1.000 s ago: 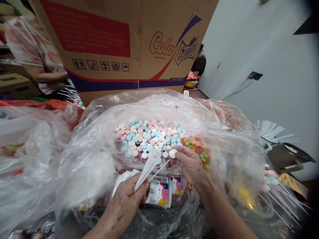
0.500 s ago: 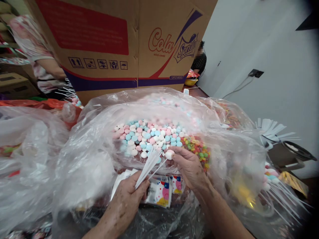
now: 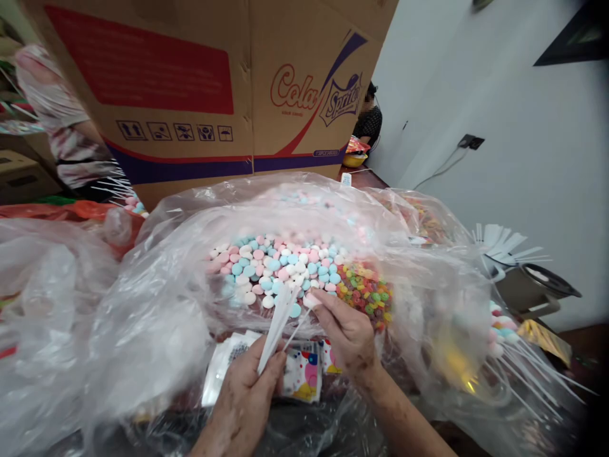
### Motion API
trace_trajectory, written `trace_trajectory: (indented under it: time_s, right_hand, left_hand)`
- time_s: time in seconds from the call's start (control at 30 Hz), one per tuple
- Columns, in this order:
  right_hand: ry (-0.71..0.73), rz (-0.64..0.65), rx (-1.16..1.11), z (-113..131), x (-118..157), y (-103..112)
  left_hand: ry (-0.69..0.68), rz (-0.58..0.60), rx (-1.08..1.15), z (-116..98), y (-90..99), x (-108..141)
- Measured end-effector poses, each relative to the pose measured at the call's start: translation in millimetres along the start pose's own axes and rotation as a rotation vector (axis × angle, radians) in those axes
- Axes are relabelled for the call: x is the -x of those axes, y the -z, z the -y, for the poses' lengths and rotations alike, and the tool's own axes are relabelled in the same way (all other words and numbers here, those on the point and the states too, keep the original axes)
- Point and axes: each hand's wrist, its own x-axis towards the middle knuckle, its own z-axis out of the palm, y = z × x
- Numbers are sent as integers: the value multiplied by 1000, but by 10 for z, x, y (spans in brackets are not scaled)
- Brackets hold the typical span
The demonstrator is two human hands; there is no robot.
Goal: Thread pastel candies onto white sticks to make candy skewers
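A bundle of thin white sticks (image 3: 277, 327) is gripped in my left hand (image 3: 250, 387), fanned upward. One stick stands apart from the bundle and reaches toward a pale pink and white candy (image 3: 311, 300). My right hand (image 3: 346, 330) pinches that candy between thumb and fingers. Beyond both hands, pink, blue and white round candies (image 3: 271, 263) lie in an open clear plastic bag (image 3: 157, 279). Small colourful ring candies (image 3: 365, 289) are beside them on the right. Printed packets (image 3: 302, 374) lie under and between my hands.
A large cardboard box (image 3: 185, 76) stands behind the bag. At the right are a grey pitcher (image 3: 533, 289), flat white sticks (image 3: 507, 244) and candies on sticks (image 3: 504, 330). Two people are in the background, one left and one behind the box.
The view has shifted slightly, so most of the scene sits further left. My right hand has turned a little around the candy, which shows less between the fingers now.
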Motion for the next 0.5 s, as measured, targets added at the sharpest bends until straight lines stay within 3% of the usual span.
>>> trace_trajectory:
  time_s: [0.17,0.4,0.5]
  right_hand:
    - [174,-6,122,50,83,-43]
    - [27,233,-56,259,198,-21]
    - [-111,145,-11,129,89,147]
  left_hand:
    - [29,-29,133,82,-80,18]
    - [2,-33,119,-13,-101,-8]
    - [18,-35,205,-42,-83,-37]
